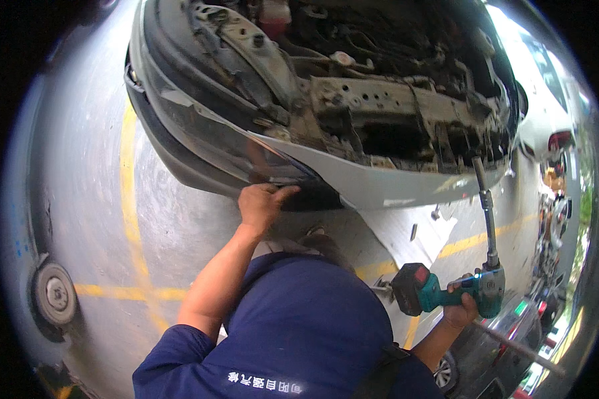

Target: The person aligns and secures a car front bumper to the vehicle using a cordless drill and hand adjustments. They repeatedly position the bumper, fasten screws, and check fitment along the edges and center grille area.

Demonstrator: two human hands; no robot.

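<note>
My left hand [263, 205] is closed on the edge of the car's loosened front bumper [213, 156], its thumb pointing right. In my right hand [460, 307] is a teal cordless impact wrench [480, 290] with a black and red battery. A long metal extension [488, 223] rises from the wrench, and its far end stands in front of the bumper's right part. Behind the bumper, the front crossmember [386, 100] and the engine bay [353, 40] lie exposed. The fingertips of my left hand are partly hidden.
A white sheet [406, 233] with small parts lies on the floor below the bumper. A white car [542, 113] stands to the right, a dark car [506, 339] at the lower right. A wheel [54, 294] is at the far left. Yellow lines [130, 199] mark the floor.
</note>
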